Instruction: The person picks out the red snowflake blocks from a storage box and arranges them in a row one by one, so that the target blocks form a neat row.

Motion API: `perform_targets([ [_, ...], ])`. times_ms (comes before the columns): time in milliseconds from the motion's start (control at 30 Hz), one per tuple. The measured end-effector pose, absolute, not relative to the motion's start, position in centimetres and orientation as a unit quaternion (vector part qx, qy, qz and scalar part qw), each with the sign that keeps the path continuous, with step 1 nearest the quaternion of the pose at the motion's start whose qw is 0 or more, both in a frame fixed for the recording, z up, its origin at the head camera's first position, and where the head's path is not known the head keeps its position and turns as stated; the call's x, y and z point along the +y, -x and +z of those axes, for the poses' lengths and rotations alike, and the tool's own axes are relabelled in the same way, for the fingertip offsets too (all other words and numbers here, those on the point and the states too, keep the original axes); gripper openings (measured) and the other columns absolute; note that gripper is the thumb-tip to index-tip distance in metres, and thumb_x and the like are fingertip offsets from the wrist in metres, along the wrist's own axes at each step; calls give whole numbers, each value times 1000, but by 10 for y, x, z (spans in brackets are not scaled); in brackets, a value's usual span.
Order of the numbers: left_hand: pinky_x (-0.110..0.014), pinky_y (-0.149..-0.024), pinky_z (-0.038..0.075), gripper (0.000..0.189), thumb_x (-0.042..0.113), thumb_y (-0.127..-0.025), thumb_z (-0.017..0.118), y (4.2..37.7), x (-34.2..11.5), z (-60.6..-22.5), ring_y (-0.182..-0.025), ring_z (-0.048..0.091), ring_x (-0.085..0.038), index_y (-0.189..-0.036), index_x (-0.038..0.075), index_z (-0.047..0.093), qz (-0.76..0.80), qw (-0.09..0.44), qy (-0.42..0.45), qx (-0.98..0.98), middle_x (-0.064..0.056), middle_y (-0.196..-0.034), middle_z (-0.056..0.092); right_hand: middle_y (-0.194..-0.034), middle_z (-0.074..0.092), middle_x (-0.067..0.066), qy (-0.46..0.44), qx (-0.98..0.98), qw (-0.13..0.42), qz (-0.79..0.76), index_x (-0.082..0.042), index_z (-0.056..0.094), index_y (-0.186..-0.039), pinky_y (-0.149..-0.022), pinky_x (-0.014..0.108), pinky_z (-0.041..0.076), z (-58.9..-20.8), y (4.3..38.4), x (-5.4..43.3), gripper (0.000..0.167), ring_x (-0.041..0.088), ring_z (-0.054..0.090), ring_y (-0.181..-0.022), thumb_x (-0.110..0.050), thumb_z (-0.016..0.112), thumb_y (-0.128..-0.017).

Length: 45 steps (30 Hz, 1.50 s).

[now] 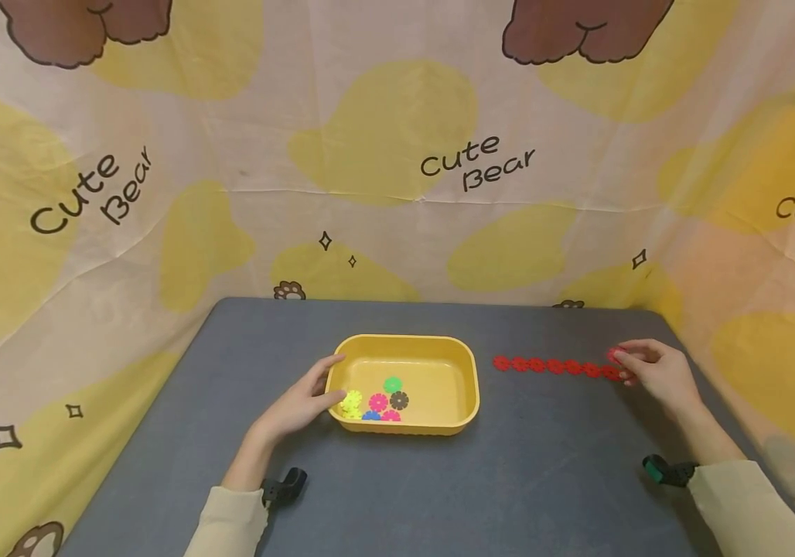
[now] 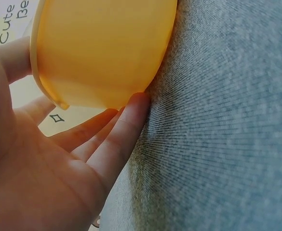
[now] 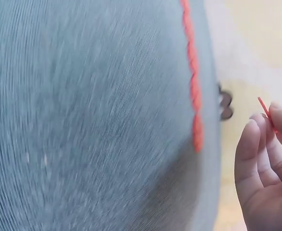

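Note:
In the head view my left hand (image 1: 300, 404) holds the left end of a yellow plastic tray (image 1: 469, 387), thumb at the rim. The left wrist view shows its fingers (image 2: 124, 130) against the tray's outer wall, low near the table. My right hand (image 1: 658, 370) pinches a small red notched disc (image 1: 614, 354) between thumb and fingertips; in the right wrist view the disc (image 3: 260, 103) appears edge-on. Just below that hand ends a straight row of red notched discs (image 1: 554, 367), laid side by side on the table.
Inside the tray, toward its near left, lie yellow discs (image 1: 352, 400), a green disc (image 1: 393, 384), a black disc (image 1: 399, 400), pink discs (image 1: 378, 402) and a blue disc (image 1: 371, 415). The grey table (image 1: 509, 480) backs onto a patterned curtain (image 1: 383, 131).

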State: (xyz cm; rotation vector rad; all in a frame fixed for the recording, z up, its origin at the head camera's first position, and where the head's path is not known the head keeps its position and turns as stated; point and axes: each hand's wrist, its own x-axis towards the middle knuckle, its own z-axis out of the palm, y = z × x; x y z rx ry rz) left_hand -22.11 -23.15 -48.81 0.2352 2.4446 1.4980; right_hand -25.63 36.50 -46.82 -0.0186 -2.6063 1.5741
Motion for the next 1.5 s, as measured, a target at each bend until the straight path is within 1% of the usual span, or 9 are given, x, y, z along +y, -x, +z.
perform_targets([
  [167, -58, -113, 35, 68, 27, -100, 66, 220, -232, -489, -146, 37, -37, -157, 20, 31, 515, 132, -79, 844, -19, -162, 31, -88, 74, -1, 35, -874, 44, 482, 12, 56, -130, -60, 31, 59, -480, 261, 378, 46, 16, 70, -68, -23, 66, -101],
  [433, -57, -114, 34, 67, 27, -100, 66, 222, -231, -490, -148, 35, -36, -157, 21, 32, 511, 137, -79, 845, -18, -163, 30, -98, 74, 15, 46, -897, 13, 439, 15, 57, -128, -61, 31, 59, -491, 258, 392, 44, 13, 68, -69, -21, 62, -103],
  [667, -58, -114, 34, 67, 27, -100, 65, 224, -229, -490, -148, 33, -38, -157, 20, 31, 511, 135, -89, 844, -18, -164, 28, -92, 74, 15, 49, -911, 28, 409, 14, 62, -121, -58, 30, 59, -497, 255, 401, 38, 12, 68, -65, -18, 63, -101],
  [933, -57, -115, 33, 67, 27, -101, 64, 226, -226, -491, -149, 31, -37, -158, 21, 31, 506, 139, -88, 847, -16, -166, 24, -86, 73, 19, 31, -924, 52, 378, 16, 63, -116, -55, 30, 59, -494, 250, 402, 32, 13, 69, -61, -12, 63, -100],
  [1133, -57, -115, 33, 67, 27, -101, 65, 227, -230, -491, -149, 30, -38, -158, 21, 30, 503, 132, -86, 850, -16, -167, 21, -92, 72, 22, 17, -928, 48, 370, 12, 64, -119, -58, 31, 59, -477, 247, 382, 34, 16, 70, -66, -18, 60, -103],
  [1300, -58, -113, 34, 70, 28, -100, 66, 224, -236, -491, -148, 32, -40, -160, 19, 30, 501, 116, -85, 853, -17, -165, 25, -95, 72, 23, 5, -926, 47, 375, 9, 65, -121, -60, 33, 59, -465, 245, 354, 36, 21, 71, -69, -22, 59, -104],
  [1400, -59, -112, 36, 71, 28, -100, 67, 222, -239, -488, -145, 39, -39, -160, 20, 30, 496, 97, -84, 859, -17, -160, 36, -99, 72, 24, -6, -924, 49, 378, 7, 66, -120, -62, 34, 60, -457, 243, 339, 37, 26, 72, -74, -25, 59, -104],
  [1500, -61, -108, 41, 68, 29, -100, 67, 221, -241, -483, -138, 47, -39, -158, 18, 33, 486, 67, -91, 867, -17, -151, 47, -99, 73, 22, -16, -928, 53, 369, 5, 67, -119, -61, 34, 58, -450, 239, 325, 38, 29, 71, -77, -29, 58, -104],
])
